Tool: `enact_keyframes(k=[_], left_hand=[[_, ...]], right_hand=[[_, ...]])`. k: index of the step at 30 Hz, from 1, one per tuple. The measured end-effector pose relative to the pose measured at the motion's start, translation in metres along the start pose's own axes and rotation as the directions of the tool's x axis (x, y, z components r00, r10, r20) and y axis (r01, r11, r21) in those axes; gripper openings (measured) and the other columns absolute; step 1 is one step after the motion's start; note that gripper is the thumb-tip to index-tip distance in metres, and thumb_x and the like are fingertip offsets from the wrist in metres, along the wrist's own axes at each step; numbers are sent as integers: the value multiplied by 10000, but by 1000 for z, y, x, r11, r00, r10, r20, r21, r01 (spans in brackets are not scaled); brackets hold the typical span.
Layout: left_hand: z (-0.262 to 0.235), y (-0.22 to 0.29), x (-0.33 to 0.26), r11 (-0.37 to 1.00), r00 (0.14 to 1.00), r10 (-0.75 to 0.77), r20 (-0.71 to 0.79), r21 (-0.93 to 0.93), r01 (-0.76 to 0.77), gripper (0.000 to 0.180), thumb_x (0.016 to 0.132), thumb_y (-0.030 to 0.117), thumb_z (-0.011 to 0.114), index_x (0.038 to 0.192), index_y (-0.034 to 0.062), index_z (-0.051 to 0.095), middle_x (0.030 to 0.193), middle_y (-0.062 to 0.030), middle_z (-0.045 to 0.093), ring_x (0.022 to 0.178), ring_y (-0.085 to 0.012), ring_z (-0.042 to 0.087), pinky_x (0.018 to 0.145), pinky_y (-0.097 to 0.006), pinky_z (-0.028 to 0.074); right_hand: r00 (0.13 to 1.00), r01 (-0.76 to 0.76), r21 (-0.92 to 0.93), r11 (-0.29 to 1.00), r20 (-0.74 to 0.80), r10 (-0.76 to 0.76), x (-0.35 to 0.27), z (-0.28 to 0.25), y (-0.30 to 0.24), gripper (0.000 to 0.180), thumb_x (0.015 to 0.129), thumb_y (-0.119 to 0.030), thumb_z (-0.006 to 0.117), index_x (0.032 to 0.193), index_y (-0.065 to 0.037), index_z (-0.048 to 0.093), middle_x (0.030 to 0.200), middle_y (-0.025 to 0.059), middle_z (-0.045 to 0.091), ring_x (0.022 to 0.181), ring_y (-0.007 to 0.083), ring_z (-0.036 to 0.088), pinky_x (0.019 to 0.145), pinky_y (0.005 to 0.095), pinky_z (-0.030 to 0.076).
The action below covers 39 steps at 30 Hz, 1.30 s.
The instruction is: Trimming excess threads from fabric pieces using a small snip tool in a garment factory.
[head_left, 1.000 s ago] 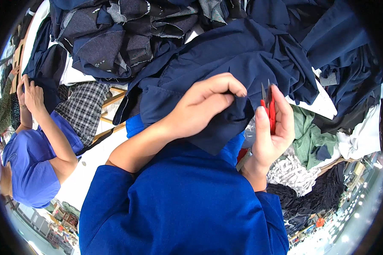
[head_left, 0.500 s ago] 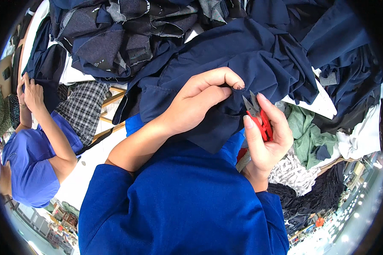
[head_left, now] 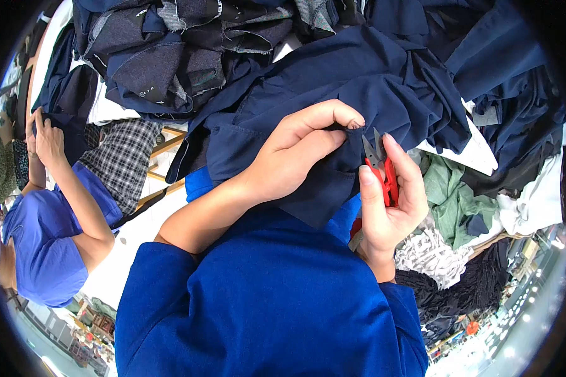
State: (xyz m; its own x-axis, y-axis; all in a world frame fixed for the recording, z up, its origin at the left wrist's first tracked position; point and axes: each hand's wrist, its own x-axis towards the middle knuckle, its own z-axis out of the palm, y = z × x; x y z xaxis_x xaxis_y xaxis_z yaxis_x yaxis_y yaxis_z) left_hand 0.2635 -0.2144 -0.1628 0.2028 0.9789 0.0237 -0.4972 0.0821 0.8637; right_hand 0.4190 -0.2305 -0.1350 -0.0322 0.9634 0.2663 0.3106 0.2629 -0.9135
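A dark navy garment [head_left: 308, 75] lies bunched in front of me, its near edge hanging toward my lap. My left hand [head_left: 289, 154] pinches a fold of it between thumb and forefinger. Close by on the right, my right hand [head_left: 396, 195] is closed round red-handled thread snips [head_left: 390, 182]. The dark blades point up and away from me, spread apart, their tips just right of the pinched fold. Whether a thread lies at that fold is too small to tell.
Dark denim pieces [head_left: 151, 69] with frayed edges are heaped at the far left. Green cloth [head_left: 453, 195] and white patterned cloth [head_left: 431, 254] lie at right. A co-worker in a purple-blue top [head_left: 50, 239] works at left, hands on dark cloth, beside a checked cloth [head_left: 126, 160].
The snips and my right hand have shifted slightly, with the blades turned more upright. My left hand has moved a little to the right, still pinching the garment.
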Motion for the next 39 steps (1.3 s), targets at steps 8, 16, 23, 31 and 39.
enact_keyframes(k=[8,16,23,31,39], left_hand=[[4,-1,-4,994,987,-58,153,105,42,143,795,3,411,885,-7,522,919,-65,505,891,-144,460,823,-250,336],[0,1,2,994,996,-90,26,-54,91,151,774,43,407,857,-13,520,884,-82,503,849,-156,449,791,-257,334],[-6,-2,1,999,995,-37,95,-27,39,183,838,7,411,944,-18,557,912,-11,518,882,-73,472,792,-209,369],[-7,-1,0,998,994,-20,107,59,14,186,840,13,412,952,-18,558,915,-12,521,874,-65,469,776,-205,373],[1,-1,0,995,997,-71,-25,-71,69,173,837,11,418,949,-17,546,938,-15,529,927,-76,474,834,-212,367]], right_hand=[[989,-44,65,997,-137,53,6,0,2,419,717,25,703,1119,36,587,893,63,630,712,63,543,681,173,433],[999,36,19,999,29,-37,3,-13,0,390,643,35,713,1027,28,643,707,59,589,599,87,514,578,184,398],[996,42,-20,999,73,-41,2,-13,0,392,635,32,715,1020,26,646,620,62,557,529,104,499,516,198,379],[997,-18,-57,998,75,22,1,-11,-5,392,638,38,712,1024,23,646,636,66,565,535,100,500,519,196,383],[996,-82,154,985,-21,86,-7,11,8,393,752,-2,687,1127,33,577,953,106,625,799,112,591,744,209,458]])
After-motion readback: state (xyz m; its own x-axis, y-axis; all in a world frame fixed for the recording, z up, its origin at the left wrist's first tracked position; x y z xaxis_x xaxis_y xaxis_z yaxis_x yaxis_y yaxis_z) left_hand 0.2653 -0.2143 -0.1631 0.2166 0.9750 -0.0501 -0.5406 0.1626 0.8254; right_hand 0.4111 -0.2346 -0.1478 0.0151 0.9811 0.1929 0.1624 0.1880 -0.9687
